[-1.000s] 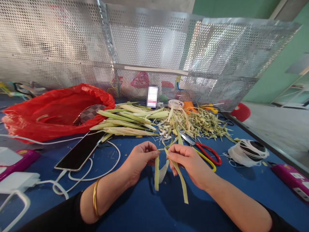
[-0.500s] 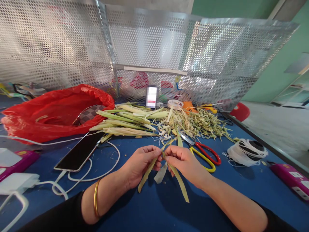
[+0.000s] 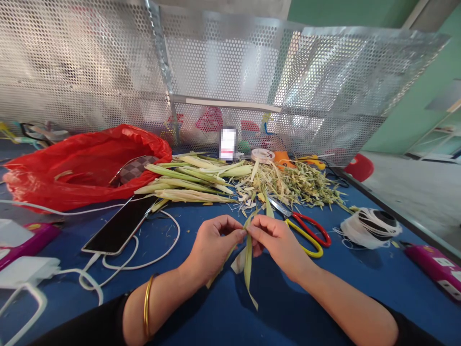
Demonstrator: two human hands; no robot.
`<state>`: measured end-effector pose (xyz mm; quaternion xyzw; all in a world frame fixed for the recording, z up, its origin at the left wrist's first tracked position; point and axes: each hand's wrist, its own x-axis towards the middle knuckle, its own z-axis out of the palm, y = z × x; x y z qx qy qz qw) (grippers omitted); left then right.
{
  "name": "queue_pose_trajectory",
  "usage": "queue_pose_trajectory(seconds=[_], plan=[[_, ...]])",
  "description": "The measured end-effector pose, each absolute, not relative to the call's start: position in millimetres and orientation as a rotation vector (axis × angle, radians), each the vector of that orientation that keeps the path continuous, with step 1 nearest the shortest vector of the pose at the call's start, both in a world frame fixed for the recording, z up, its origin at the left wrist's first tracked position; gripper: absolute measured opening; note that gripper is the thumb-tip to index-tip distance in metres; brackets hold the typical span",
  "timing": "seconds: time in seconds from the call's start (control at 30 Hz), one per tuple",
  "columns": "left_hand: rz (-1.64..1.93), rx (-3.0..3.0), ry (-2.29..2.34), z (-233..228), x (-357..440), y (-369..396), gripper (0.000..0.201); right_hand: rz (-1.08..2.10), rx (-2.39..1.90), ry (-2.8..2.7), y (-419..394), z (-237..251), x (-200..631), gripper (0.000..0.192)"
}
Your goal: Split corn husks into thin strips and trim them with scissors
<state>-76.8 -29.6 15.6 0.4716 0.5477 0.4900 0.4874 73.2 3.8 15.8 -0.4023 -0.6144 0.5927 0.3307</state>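
My left hand (image 3: 217,242) and my right hand (image 3: 275,240) meet over the front of the table, fingertips pinched together on pale green strips that look like corn husk (image 3: 248,269). One strip hangs down between the hands, its tip curling near the table. Another strip pokes out below my left hand, mostly hidden by it. A whitish piece (image 3: 238,262) dangles beside the hanging strip. Just past my right hand lie scissors (image 3: 306,230) with one red and one yellow handle. The exact crossing of the strips is covered by my fingers.
Behind the hands lie a stack of husks (image 3: 194,180) and a heap of trimmings (image 3: 309,182). A red plastic bag (image 3: 82,192) and a phone (image 3: 118,228) with white cables are left. A spool of white cord (image 3: 370,228) and a purple power strip (image 3: 437,269) are right.
The strip that slanted down to the right below my right hand now hangs more to the left, between the hands. My fingertips have closed in on each other.
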Motion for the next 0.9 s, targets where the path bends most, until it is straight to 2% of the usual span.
queue_pose_trajectory(seconds=[0.33, 0.5, 0.6, 0.9], plan=[[1.156, 0.964, 1.267, 17.2, -80.0, -25.3, 0.018, 1.643, -0.986, -1.421, 7.4, 21.9, 81.3, 0.019], [1.021, 0.875, 1.044, 17.9, -80.6, -27.8, 0.027, 1.615, -0.959, -1.575, 6.9, 20.6, 80.4, 0.018], [1.034, 0.835, 1.061, 15.8, -80.4, -28.2, 0.026, 1.578, -0.96, -1.684, 5.7, 19.3, 79.2, 0.016], [1.094, 0.852, 1.164, 15.5, -78.9, -25.5, 0.028, 1.497, -1.015, -1.78, 4.7, 14.7, 76.1, 0.03]])
